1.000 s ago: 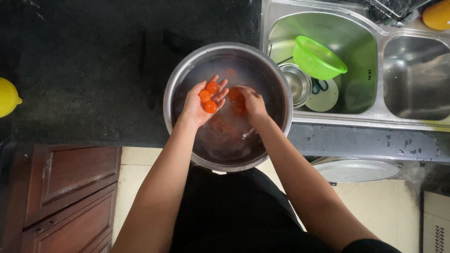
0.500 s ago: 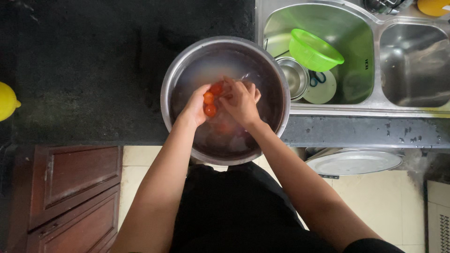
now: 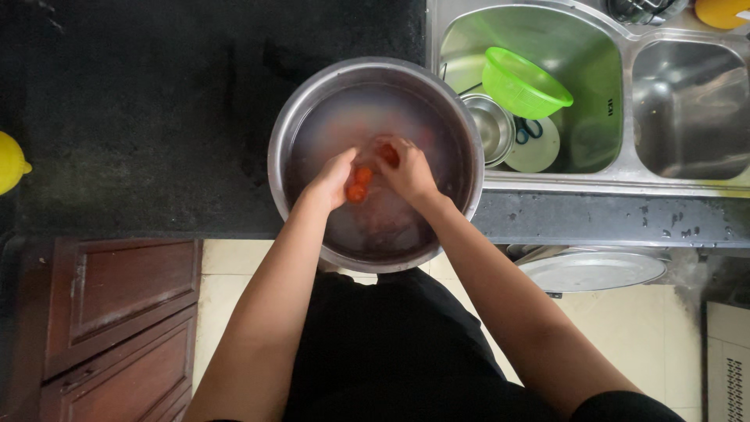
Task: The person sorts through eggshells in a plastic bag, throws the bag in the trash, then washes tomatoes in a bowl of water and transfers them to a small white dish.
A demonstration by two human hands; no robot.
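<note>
Head view, single frame. I read both hands down inside the big steel bowl (image 3: 375,164), which sits at the counter (image 3: 156,117) edge and holds cloudy water. Left hand (image 3: 334,181) is cupped, fingers curled loosely round small orange-red pieces (image 3: 359,184); right hand (image 3: 406,173) is closed over another piece just beside the left fingertips. The two hands are touching or nearly so, with the pieces between them at the water line.

My judgement on handling: the pieces look small, light and wet, so likely slippery; probably soft enough to bruise. Best taken in a cupped palm from below, not pinched at the tips.

Away from the grip, beyond the right hand: a sink (image 3: 547,176) holding a green strainer (image 3: 523,82) and a small steel bowl (image 3: 488,129). Far out from the left hand, a yellow thing (image 3: 9,162) at the frame edge.
</note>
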